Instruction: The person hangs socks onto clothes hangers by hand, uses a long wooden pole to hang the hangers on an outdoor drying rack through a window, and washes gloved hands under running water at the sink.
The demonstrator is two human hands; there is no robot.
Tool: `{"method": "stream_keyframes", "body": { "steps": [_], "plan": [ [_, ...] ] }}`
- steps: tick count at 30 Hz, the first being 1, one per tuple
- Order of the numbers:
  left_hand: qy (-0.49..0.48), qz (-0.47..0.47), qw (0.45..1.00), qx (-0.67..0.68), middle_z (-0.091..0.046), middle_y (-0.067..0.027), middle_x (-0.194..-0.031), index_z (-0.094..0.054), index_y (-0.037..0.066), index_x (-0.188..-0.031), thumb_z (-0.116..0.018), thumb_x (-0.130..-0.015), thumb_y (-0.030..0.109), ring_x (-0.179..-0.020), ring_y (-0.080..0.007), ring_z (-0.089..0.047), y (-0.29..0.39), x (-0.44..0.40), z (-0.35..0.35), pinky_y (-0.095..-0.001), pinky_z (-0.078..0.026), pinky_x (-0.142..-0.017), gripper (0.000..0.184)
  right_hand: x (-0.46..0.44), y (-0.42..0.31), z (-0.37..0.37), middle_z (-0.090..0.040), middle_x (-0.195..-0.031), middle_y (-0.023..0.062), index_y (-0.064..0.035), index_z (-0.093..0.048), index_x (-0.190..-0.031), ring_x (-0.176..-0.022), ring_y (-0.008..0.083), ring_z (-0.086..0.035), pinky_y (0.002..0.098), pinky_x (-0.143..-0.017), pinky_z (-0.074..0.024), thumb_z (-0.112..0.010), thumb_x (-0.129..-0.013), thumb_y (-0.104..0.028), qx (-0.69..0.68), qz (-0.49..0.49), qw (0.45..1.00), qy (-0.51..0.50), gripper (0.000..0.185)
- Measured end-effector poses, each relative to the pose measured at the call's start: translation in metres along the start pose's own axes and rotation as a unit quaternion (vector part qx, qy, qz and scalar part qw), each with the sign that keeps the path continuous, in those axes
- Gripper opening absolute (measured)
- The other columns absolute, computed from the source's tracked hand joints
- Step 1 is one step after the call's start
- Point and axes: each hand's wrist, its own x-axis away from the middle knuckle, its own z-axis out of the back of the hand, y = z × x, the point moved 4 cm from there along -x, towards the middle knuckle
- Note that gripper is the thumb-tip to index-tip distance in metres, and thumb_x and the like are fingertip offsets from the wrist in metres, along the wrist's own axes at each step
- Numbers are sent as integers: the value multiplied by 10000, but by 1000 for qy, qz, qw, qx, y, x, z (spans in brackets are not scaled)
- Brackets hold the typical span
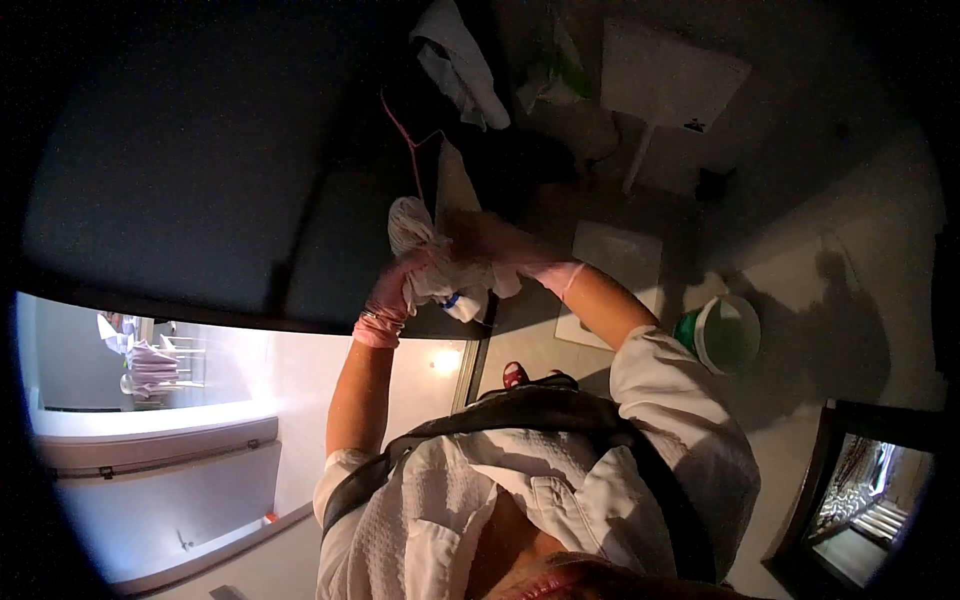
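Note:
Both hands wear pink gloves and meet around a bunched white cloth (412,228) beside a large dark panel (190,170). My left hand (388,290) grips the cloth's lower left side. My right hand (500,243), partly in shadow and blurred, holds the cloth from the right, its fingers closed. A white piece with a blue mark (464,304) hangs below the cloth. Just above, a thin pink cord or hanger (412,145) runs along the dark panel's edge, and a light grey cloth (462,75) hangs higher up.
A white and green bucket (728,335) stands on the floor at the right. Near it lies a white square fixture (612,260). A white panel (672,75) is at the top right, a dark-framed mirror or window (862,490) at the lower right. Through the left opening, chairs (155,370) show.

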Motion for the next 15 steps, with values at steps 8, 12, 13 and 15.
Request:
{"method": "stream_keyframes", "body": {
  "steps": [8, 12, 13, 15],
  "plan": [
    [-4, -22, 997, -75, -583, -118, -1067, -551, -14, -1106, -623, -790, 222, -958, -220, -574, -2, -12, -18, -302, -443, -871, 400, -22, 53, -10, -615, -991, 125, -63, -590, -1064, -940, 308, -575, 371, -823, -462, -617, -749, -288, 238, 55, 969, -45, 389],
    [2, 0, 992, -123, -599, -109, -1044, -564, -3, -1096, -617, -802, 209, -941, -213, -580, 9, -12, -15, -305, -458, -842, 367, -41, 47, 13, -636, -963, 103, -73, -624, -1019, -859, 228, -599, 314, -752, -474, -608, -757, -304, 151, 89, 984, -36, 350],
    [-9, 26, 993, -115, -591, -108, -1068, -556, 11, -1116, -611, -812, 200, -975, -217, -566, 8, -11, -7, -322, -463, -842, 362, -42, 47, 15, -640, -967, 84, -80, -641, -994, -850, 192, -596, 296, -742, -469, -608, -760, -305, -45, -127, 985, -112, 326],
    [-3, 28, 993, -113, -594, -107, -1063, -558, 12, -1114, -624, -804, 187, -972, -218, -569, 9, -9, 13, -320, -466, -840, 361, -45, 15, 24, -642, -962, 72, -76, -650, -968, -839, 165, -588, 286, -732, -463, -601, -771, -298, 64, -95, 983, -144, 300]
  ]
}}
